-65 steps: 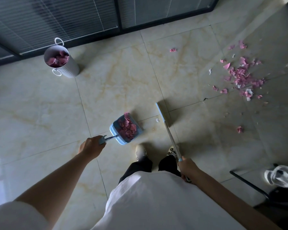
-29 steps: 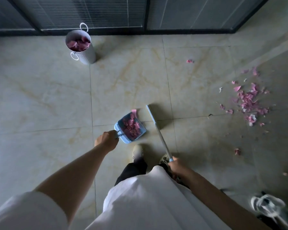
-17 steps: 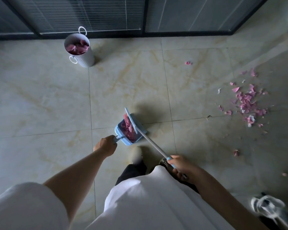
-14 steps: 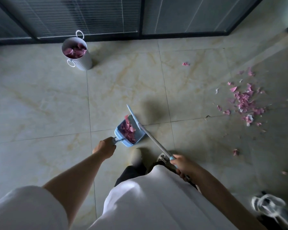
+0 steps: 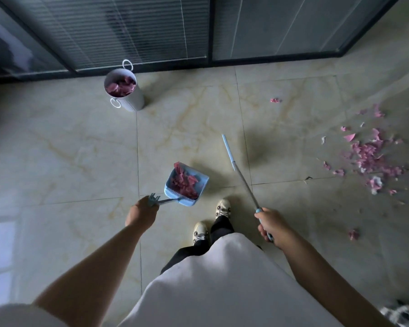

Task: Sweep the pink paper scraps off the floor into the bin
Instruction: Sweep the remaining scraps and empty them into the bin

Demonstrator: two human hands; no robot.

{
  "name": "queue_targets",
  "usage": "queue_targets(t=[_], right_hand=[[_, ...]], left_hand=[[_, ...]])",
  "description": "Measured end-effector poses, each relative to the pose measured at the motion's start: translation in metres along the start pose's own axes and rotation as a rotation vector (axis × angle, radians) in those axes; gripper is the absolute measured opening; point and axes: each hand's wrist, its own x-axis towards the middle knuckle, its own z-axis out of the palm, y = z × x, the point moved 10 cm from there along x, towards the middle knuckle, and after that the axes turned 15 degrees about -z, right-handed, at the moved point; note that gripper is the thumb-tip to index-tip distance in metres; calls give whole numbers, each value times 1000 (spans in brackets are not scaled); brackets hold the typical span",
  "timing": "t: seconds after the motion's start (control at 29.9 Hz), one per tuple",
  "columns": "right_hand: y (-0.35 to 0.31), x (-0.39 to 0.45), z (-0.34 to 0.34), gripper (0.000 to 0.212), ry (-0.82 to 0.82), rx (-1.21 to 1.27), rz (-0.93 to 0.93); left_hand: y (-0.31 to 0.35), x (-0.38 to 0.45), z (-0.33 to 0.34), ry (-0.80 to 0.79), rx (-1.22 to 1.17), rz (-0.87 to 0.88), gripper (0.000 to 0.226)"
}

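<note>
My left hand grips the handle of a blue dustpan held above the floor, loaded with pink scraps. My right hand grips the thin pole of a broom, which points up and away over the floor. A white bin with two ring handles stands by the dark glass wall and holds pink scraps. A loose heap of pink paper scraps lies on the tiles at the right, with strays around it.
Dark glass partitions with blinds run along the far edge of the beige marble tiles. My two feet in light shoes stand just behind the dustpan. A single scrap lies near right. A patterned object sits at the bottom right corner.
The broom pole has swung right, off the dustpan, and now stands apart from it. The view has come nearer the bin. Both hands keep their grips.
</note>
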Motion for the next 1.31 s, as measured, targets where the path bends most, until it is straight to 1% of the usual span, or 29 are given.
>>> queue_targets(t=[0.03, 0.1, 0.23, 0.3, 0.4, 0.5, 0.57, 0.64, 0.7, 0.84, 0.94, 1.04, 1.17, 1.24, 1.31], right_hand=[[-5, 7, -1, 15, 5, 15, 5], [-16, 23, -6, 12, 10, 30, 16], [-43, 50, -8, 18, 0, -10, 0], [-54, 65, -11, 23, -20, -87, 8], [-69, 79, -13, 27, -83, -271, -12], [-83, 78, -18, 36, -153, -506, -54], [-84, 78, -27, 41, -159, -607, -80], [-88, 80, -29, 45, -173, -667, -96], [-91, 81, -32, 46, -181, -726, -121], [-87, 74, -22, 47, -170, -780, -151], [-72, 64, -15, 43, -142, -873, -171], [-51, 47, 5, 41, -122, -948, -172], [-15, 11, 52, 52, -80, -966, -72], [6, -14, 89, 58, -101, -945, -14], [16, -42, 129, 59, -118, -887, 32]], left_hand=[[1, -2, -7, 15, -21, -15, 14], [3, -3, -19, 30, -103, -63, 13], [-7, 7, -35, 1, -337, -257, 17], [-6, 10, -40, -33, -445, -343, 16], [6, 11, -54, -8, -455, -347, 13], [22, 11, -76, 69, -313, -255, 12], [33, 11, -81, 88, -206, -158, 11], [38, 9, -92, 124, -63, -91, 11], [40, 11, -94, 138, 18, -50, 13], [47, 27, -109, 142, 201, 59, 22], [52, 43, -113, 118, 316, 149, 23], [52, 63, -115, 109, 508, 239, 22], [51, 88, -115, 84, 663, 424, 28], [48, 98, -116, 57, 712, 502, 30], [33, 113, -119, 13, 769, 538, 28]])
